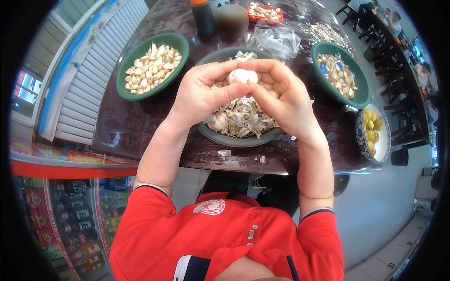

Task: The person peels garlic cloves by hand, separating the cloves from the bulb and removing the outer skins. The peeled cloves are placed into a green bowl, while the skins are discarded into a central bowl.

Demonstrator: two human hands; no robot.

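My left hand (207, 87) and my right hand (281, 91) together hold a white garlic bulb (242, 76), thumbs meeting at its near side and fingers curled round behind it. Below them is a dark grey basin (232, 141) with dry garlic skins (249, 117) and an unpeeled garlic bulb (218, 121) at its left. To the left, a green basin (121, 82) holds many separate garlic cloves (154, 68). Another green basin (365, 91) at the right contains cloves and some blue pieces. The hands hide part of the dark basin.
A blue-and-white bowl (386, 140) of yellow fruits stands at the table's right edge. Further back are a dark bottle with an orange cap (203, 19), a clear plastic bag (277, 38), a red basket (250, 17) of garlic and scattered skins (328, 33). People sit at far tables.
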